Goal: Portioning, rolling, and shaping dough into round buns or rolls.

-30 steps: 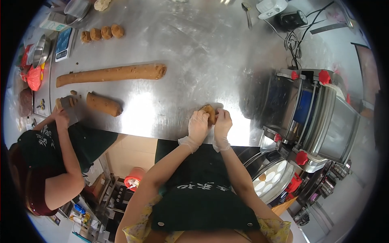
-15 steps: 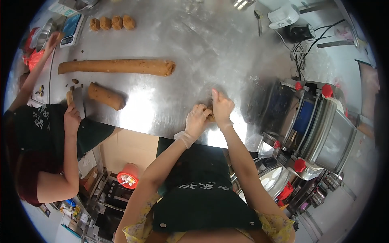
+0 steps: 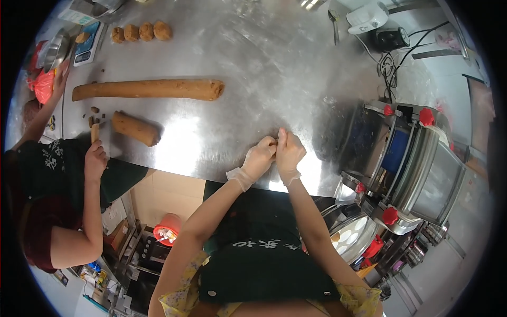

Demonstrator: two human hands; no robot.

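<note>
My left hand (image 3: 259, 159) and my right hand (image 3: 290, 154), both in thin clear gloves, are pressed together just above the metal table (image 3: 248, 68) near its front edge. Their fingers are curled around a small piece of brown dough, which the hands now hide almost wholly. My right thumb points up, away from me. To the left lie a long log of brown dough (image 3: 150, 90) and, nearer the edge, a short thick log (image 3: 135, 129).
A co-worker at the left holds a wooden-handled cutter (image 3: 95, 133). A dough lump (image 3: 82, 37) rests on the scale (image 3: 87, 48). Several dough lumps (image 3: 146, 31) stand in a row. At right are a steel roller machine (image 3: 417, 174), cables (image 3: 390, 71) and a spoon (image 3: 335, 26).
My hands have closed tighter together, covering the dough that showed between them. The co-worker's far hand has drawn back from the scale, leaving a lump on it. The view has shifted slightly.
</note>
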